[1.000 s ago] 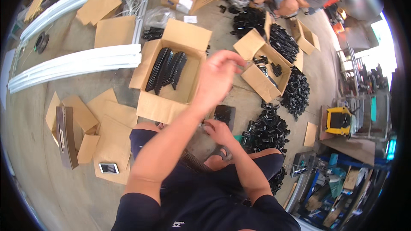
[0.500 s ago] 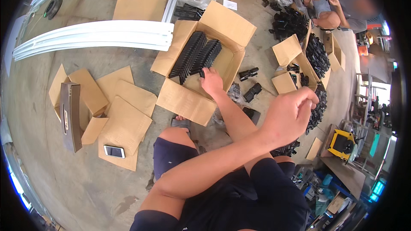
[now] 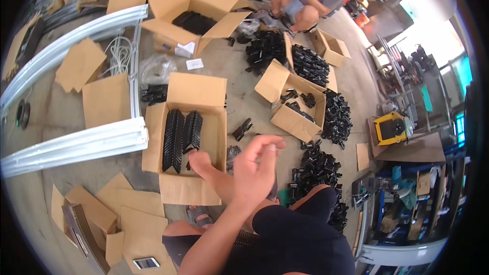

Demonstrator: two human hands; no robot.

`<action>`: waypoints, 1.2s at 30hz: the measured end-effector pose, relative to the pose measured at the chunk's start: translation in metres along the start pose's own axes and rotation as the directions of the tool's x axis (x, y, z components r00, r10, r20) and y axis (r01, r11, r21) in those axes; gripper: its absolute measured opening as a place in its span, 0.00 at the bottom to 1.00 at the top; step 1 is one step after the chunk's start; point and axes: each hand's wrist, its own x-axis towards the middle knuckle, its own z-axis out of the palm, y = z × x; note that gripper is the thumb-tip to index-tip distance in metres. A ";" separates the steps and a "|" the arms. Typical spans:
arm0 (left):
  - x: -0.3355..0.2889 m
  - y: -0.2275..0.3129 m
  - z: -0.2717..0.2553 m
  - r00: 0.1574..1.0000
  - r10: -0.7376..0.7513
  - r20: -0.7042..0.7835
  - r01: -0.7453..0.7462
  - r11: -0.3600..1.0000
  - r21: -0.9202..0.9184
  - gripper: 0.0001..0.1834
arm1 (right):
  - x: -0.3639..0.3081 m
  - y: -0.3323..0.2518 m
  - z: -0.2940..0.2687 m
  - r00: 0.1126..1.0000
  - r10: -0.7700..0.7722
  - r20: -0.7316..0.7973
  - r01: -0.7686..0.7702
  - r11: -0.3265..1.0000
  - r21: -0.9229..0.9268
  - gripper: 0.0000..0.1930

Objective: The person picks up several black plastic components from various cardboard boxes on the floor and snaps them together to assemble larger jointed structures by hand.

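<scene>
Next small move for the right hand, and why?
Probably push the near end of the short row of black parts snug and straight with the right hand: its fingers are in the box at that end, and this row stops short of the long row beside it. Whether they hold a part is hard to tell.

we look into a bright scene, white glare flooding the opening at upper right and washing out detail around it. a round patch there is smeared. the white rails gleam and curve toward the black-cornered rim. the stacked black parts sink into darkness between glints, while we find only soft shadows on the floor.
</scene>
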 end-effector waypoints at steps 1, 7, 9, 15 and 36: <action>0.002 -0.003 0.006 1.000 -0.008 0.025 0.008 1.000 -0.005 0.10 | -0.006 0.013 0.002 0.999 -0.023 0.028 0.023 0.999 -0.024 0.13; 0.004 0.005 -0.014 0.999 0.030 -0.032 -0.027 0.995 0.099 0.10 | -0.049 0.004 -0.081 0.992 0.014 -0.124 0.074 0.739 0.669 0.12; 0.003 0.001 -0.008 0.999 0.029 -0.034 -0.025 0.992 0.126 0.10 | -0.085 0.032 -0.117 0.980 0.166 -0.107 0.032 0.399 0.916 0.13; 0.001 -0.004 0.003 0.981 0.169 -0.093 -0.147 0.966 0.212 0.09 | -0.152 0.119 -0.195 0.935 0.344 -0.084 0.009 0.213 0.977 0.15; -0.055 -0.166 0.024 0.943 -0.332 0.030 0.286 0.852 0.438 0.11 | -0.302 0.177 -0.202 0.900 0.353 -0.257 0.213 0.160 0.964 0.21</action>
